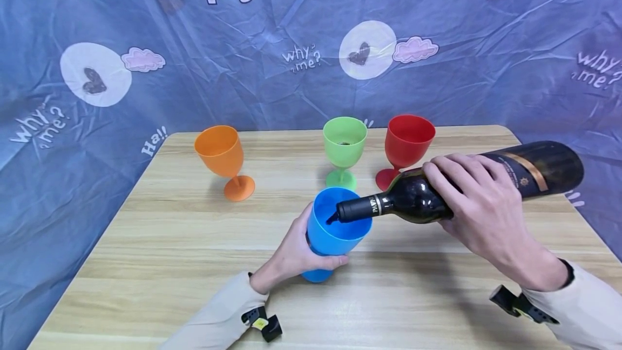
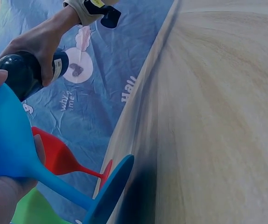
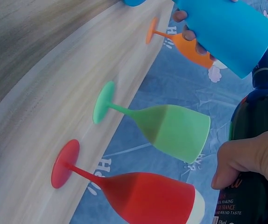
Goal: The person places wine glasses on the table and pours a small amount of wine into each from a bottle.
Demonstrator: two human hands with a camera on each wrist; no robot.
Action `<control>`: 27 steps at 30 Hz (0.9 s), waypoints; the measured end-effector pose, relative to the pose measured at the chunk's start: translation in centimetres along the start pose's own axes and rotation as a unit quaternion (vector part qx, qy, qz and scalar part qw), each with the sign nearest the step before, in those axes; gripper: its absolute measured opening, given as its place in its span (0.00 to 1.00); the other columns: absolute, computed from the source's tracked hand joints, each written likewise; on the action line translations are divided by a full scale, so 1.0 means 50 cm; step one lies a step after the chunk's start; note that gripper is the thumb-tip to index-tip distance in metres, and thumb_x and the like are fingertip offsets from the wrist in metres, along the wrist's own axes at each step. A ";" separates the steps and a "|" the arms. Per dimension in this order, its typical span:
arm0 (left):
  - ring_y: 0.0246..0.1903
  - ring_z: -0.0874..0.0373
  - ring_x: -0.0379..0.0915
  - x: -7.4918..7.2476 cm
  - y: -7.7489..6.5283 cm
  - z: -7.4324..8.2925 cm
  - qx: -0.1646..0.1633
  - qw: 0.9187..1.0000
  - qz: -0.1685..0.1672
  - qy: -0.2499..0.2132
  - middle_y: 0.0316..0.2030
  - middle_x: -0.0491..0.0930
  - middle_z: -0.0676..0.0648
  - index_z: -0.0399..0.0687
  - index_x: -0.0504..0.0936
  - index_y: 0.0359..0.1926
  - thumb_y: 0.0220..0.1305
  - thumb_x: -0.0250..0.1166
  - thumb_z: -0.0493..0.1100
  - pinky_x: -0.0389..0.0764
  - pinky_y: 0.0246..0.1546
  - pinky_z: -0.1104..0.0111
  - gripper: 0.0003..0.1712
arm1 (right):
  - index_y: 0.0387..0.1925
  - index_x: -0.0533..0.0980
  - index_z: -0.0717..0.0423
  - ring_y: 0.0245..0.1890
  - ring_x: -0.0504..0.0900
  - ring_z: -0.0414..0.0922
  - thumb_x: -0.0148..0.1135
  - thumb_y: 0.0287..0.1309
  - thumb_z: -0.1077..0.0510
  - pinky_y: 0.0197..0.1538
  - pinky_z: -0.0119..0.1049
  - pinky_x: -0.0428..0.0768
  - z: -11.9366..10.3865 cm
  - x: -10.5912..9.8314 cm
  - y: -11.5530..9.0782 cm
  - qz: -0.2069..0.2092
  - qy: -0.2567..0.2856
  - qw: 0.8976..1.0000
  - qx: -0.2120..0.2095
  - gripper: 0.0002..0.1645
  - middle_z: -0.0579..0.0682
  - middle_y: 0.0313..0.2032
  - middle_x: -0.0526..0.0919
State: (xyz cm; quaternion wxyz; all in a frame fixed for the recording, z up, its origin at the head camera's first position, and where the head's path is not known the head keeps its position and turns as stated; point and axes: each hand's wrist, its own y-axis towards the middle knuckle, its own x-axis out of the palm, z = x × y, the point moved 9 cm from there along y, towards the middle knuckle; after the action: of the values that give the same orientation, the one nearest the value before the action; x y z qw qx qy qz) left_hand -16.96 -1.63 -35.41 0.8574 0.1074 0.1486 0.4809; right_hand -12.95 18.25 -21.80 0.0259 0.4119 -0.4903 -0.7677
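Note:
My left hand [image 1: 297, 248] grips a blue plastic goblet [image 1: 334, 243] round its bowl, with the thumb across the near side. The foot of this goblet [image 2: 109, 191] is close above or on the table; I cannot tell which. A dark wine bottle [image 1: 419, 199] lies nearly level in my right hand [image 1: 481, 212], which holds it round the body. Its neck points left over the goblet's rim. Dark liquid shows at the bottle mouth, inside the blue bowl's opening. How full the blue goblet is stays hidden.
Behind the blue goblet stand a green goblet [image 1: 344, 150] with a little something dark inside and a red goblet [image 1: 408, 142], partly behind the bottle. An orange goblet [image 1: 221, 153] stands at the left. The wooden table [image 1: 160, 263] ends at a blue printed cloth [image 1: 272, 85].

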 end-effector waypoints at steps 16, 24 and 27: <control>0.58 0.52 0.70 0.006 0.001 -0.006 0.014 1.000 -0.005 -0.009 0.60 0.71 0.47 0.54 0.60 0.69 0.49 0.75 0.53 0.73 0.57 0.56 0.49 | 0.49 0.76 0.65 0.42 0.77 0.66 0.48 0.49 0.61 0.45 0.62 0.71 0.003 -0.012 0.002 0.019 -0.018 1.000 0.000 0.25 0.65 0.43 0.81; 0.59 0.52 0.69 0.006 -0.003 -0.011 0.006 1.000 0.002 -0.021 0.61 0.70 0.48 0.55 0.59 0.69 0.48 0.75 0.54 0.72 0.59 0.55 0.50 | 0.49 0.76 0.65 0.42 0.77 0.66 0.49 0.47 0.60 0.45 0.62 0.71 0.007 -0.017 0.005 0.019 -0.021 1.000 0.000 0.26 0.65 0.43 0.81; 0.58 0.52 0.69 0.007 -0.003 -0.012 0.008 1.000 0.001 -0.025 0.60 0.70 0.47 0.54 0.59 0.69 0.48 0.75 0.54 0.72 0.59 0.54 0.50 | 0.49 0.76 0.65 0.42 0.77 0.66 0.48 0.46 0.60 0.44 0.62 0.71 0.008 -0.020 0.006 0.022 -0.023 1.000 -0.002 0.26 0.65 0.43 0.81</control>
State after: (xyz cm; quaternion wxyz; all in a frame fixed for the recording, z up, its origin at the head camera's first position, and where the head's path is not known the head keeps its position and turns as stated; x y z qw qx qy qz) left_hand -16.89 -1.37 -36.05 0.8594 0.1265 0.1304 0.4779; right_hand -12.66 18.86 -20.89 0.0322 0.3836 -0.4977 -0.7772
